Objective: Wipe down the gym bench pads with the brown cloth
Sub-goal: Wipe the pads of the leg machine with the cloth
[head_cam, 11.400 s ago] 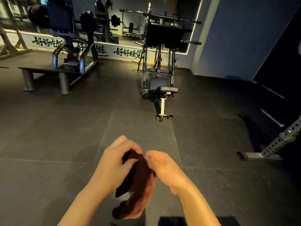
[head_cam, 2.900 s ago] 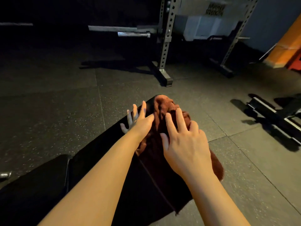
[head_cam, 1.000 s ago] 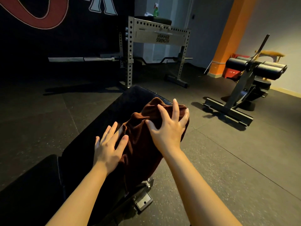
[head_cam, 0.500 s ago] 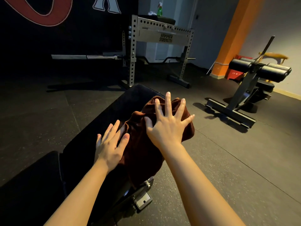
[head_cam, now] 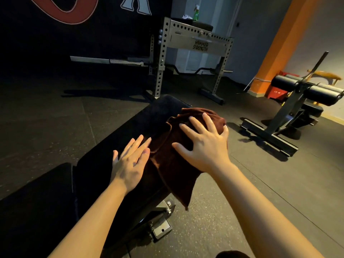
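Cloth (head_cam: 173, 162) lies on the bench back pad (head_cam: 130, 135), draping over its right edge. Right hand (head_cam: 202, 146) flat on cloth; left hand (head_cam: 130, 162) just left, on pad. Seat pad (head_cam: 37, 202) nearer. Rack (head_cam: 193, 45) behind; roller bench (head_cam: 290, 108) far right.

- The right hand (head_cam: 205, 146) has been slid a little up the cloth (head_cam: 173, 162), fingers less widely splayed than half a second ago.
- The cloth's far end seems bunched nearer the pad (head_cam: 141, 123) end.
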Action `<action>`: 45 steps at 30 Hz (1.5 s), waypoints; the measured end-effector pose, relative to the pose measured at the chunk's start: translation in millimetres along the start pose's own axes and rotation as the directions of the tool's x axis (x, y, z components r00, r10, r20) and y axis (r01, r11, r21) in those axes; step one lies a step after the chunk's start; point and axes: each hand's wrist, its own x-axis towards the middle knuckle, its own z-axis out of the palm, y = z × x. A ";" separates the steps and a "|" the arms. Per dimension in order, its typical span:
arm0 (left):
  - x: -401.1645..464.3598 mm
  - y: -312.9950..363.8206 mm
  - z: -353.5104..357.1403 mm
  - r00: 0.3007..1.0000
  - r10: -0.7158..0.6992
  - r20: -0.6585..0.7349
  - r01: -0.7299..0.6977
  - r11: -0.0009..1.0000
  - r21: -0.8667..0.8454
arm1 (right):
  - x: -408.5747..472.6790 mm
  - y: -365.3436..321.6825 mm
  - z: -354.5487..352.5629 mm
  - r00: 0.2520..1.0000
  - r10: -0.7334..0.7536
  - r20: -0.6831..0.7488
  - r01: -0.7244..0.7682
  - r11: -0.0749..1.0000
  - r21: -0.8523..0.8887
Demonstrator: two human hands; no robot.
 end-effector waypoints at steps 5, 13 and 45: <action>0.0 -1.1 1.3 1.000 -0.004 -0.029 0.003 0.999 -0.049 | -8.0 -4.3 15.9 0.984 0.018 -0.175 -0.010 0.999 0.044; -12.3 10.7 1.7 0.998 -0.052 -0.021 0.051 0.998 -0.035 | -66.8 -58.9 43.7 0.957 -0.004 -0.292 0.043 0.991 0.127; -94.2 -25.9 -5.2 0.907 -0.330 -0.261 0.287 0.939 -0.191 | -52.1 -57.9 44.9 0.849 -0.523 0.070 0.525 0.824 -0.215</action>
